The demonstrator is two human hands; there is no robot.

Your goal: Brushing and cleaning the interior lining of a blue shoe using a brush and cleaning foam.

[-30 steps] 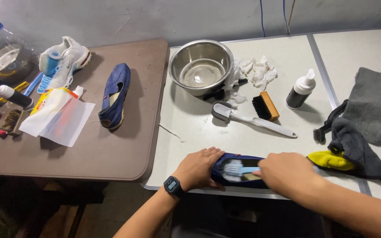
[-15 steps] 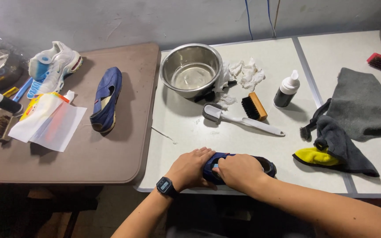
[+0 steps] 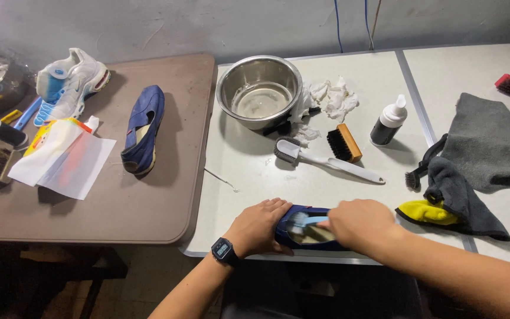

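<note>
Since half a second ago the right hand (image 3: pixel 358 225) has slid back off the shoe's opening, so the small blue brush (image 3: pixel 303 220) shows again, bristles inside the navy slip-on shoe (image 3: pixel 302 231). That hand is closed around the brush handle. Just to its left, the left hand (image 3: pixel 261 225) lies flat against the shoe's near end, fingers curled over it, pinning it at the front edge of the white desk (image 3: pixel 249 171); there's a black watch (image 3: pixel 224 251) on that wrist.

Right beside the right hand sits a yellow cloth (image 3: pixel 423 212) tucked under a dark grey rag (image 3: pixel 461 192). Further out past both hands: a long white-handled brush (image 3: pixel 326 160), a wooden brush with black bristles (image 3: pixel 343 143), a small dark bottle with a white cap (image 3: pixel 388 121), crumpled white tissue (image 3: pixel 329 97) and a steel bowl (image 3: pixel 259 88).

Way off left of the left hand, on the brown desk (image 3: pixel 149 218), lie the matching navy shoe (image 3: pixel 144 130) and a white and blue sneaker (image 3: pixel 69 82).
</note>
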